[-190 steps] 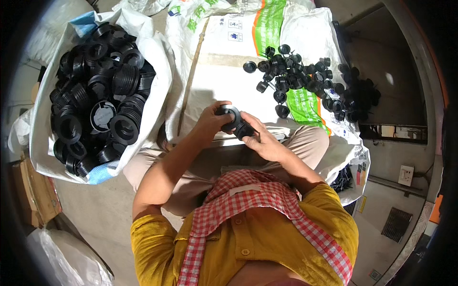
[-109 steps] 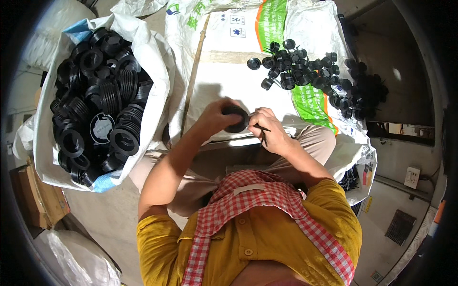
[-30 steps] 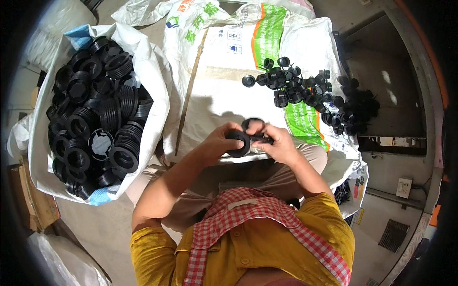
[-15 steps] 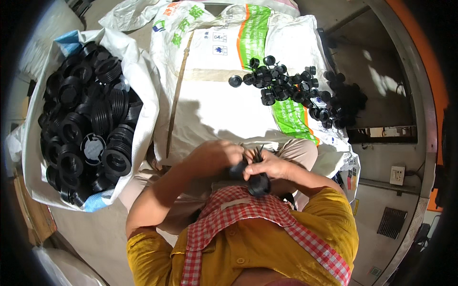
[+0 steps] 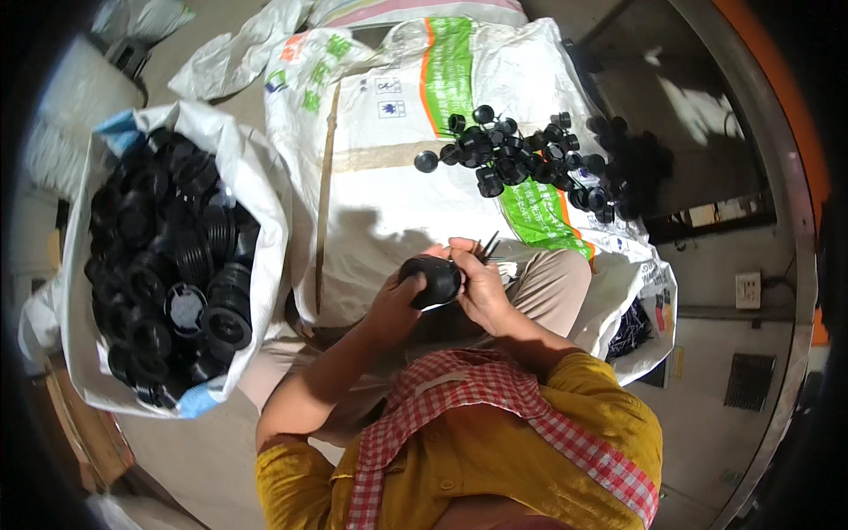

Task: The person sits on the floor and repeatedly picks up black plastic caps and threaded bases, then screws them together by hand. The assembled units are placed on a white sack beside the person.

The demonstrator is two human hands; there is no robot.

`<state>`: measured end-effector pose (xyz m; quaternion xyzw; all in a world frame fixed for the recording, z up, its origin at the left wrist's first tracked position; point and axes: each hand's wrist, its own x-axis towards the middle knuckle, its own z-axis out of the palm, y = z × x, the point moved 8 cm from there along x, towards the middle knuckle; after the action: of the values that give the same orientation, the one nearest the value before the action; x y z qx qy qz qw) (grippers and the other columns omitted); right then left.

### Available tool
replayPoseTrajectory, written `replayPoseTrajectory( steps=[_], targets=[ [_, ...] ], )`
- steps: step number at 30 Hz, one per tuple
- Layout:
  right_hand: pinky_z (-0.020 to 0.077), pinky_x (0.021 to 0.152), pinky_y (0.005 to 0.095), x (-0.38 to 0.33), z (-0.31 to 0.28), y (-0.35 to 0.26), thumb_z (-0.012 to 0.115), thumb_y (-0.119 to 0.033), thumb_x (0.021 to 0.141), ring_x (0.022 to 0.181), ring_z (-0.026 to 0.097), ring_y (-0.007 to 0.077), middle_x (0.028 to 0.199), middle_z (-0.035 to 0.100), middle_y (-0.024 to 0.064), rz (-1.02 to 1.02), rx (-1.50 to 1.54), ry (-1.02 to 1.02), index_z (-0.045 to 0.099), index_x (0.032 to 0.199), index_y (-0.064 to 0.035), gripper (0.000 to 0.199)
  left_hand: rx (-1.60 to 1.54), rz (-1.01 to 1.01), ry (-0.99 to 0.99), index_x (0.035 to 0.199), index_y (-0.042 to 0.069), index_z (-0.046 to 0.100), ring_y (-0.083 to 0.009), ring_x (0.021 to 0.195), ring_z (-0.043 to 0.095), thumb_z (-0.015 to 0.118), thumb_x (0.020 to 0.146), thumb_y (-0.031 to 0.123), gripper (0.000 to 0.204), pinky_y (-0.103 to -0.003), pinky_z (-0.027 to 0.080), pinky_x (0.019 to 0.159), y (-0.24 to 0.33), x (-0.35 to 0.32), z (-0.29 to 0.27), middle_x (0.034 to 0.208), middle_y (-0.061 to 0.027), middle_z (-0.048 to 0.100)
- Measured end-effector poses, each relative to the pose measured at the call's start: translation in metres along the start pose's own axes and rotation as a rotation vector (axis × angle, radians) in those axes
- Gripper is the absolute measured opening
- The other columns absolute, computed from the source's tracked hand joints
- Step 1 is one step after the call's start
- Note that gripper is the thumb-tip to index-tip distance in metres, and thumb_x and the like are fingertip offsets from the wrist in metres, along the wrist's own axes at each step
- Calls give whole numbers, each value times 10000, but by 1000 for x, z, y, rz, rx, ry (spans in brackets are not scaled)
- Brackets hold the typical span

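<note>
My left hand (image 5: pixel 397 305) is closed around a smooth, round black plastic cap (image 5: pixel 433 281), held up over my lap. Close beside it, my right hand (image 5: pixel 481 284) grips thin black plastic strips (image 5: pixel 488 247) that poke up past the fingers. Its fingertips meet the cap's far edge, where the exact contact is hidden. Beyond my hands, a loose pile of small black caps (image 5: pixel 512 150) lies on a white woven sack (image 5: pixel 371 190) with a green stripe.
At the left stands a white sack (image 5: pixel 265 203) full of ribbed black plastic rings (image 5: pixel 150 283). A thin wooden stick (image 5: pixel 327 194) lies on the flat sack. Black scraps (image 5: pixel 629 329) sit in a bag by my right knee. A wall socket (image 5: pixel 748 290) is at the right.
Both hands have moved forward, away from my apron. The cap in my left hand now shows its rounded face, and the dark bulk below my right hand is no longer there. The view has shifted slightly.
</note>
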<state>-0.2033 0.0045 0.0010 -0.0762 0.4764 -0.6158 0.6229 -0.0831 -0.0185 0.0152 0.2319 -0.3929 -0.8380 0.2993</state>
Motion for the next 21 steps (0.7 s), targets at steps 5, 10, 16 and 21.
replayPoseTrajectory(
  steps=[5, 10, 16, 21],
  targets=[
    [461, 781, 221, 0, 21, -29, 524, -67, 933, 828, 595, 89, 883, 646, 47, -658, -812, -163, 586, 1097, 14, 193, -261, -232, 45, 1326, 76, 414, -281, 1058, 542, 621, 755, 28, 610, -359, 483, 883, -20, -5, -12, 1177, -139, 524],
    [493, 799, 269, -2, 9, -22, 510, 102, 828, 915, 647, 184, 943, 672, 99, -558, -875, -199, 617, 1048, -10, 270, 1507, 364, -58, 1287, 104, 464, -392, 967, 512, 664, 650, 67, 668, -430, 448, 830, 20, -7, 30, 1003, -192, 499],
    [505, 817, 357, 5, -133, -118, 592, 44, 704, 911, 640, 300, 969, 665, 158, -848, -1499, 422, 657, 997, -37, 310, 1760, 764, 94, 1162, 83, 572, -344, 911, 518, 699, 614, 135, 565, -433, 450, 722, 97, -48, 66, 985, -179, 515],
    [505, 744, 404, -98, -233, -230, 633, -112, 780, 847, 650, 339, 917, 671, 171, -615, -1619, 825, 653, 998, -62, 224, 1842, 1437, 1220, 1136, 28, 614, -298, 962, 580, 747, 696, 79, 463, -388, 443, 867, 257, -150, 64, 1087, -111, 627]
  ],
)
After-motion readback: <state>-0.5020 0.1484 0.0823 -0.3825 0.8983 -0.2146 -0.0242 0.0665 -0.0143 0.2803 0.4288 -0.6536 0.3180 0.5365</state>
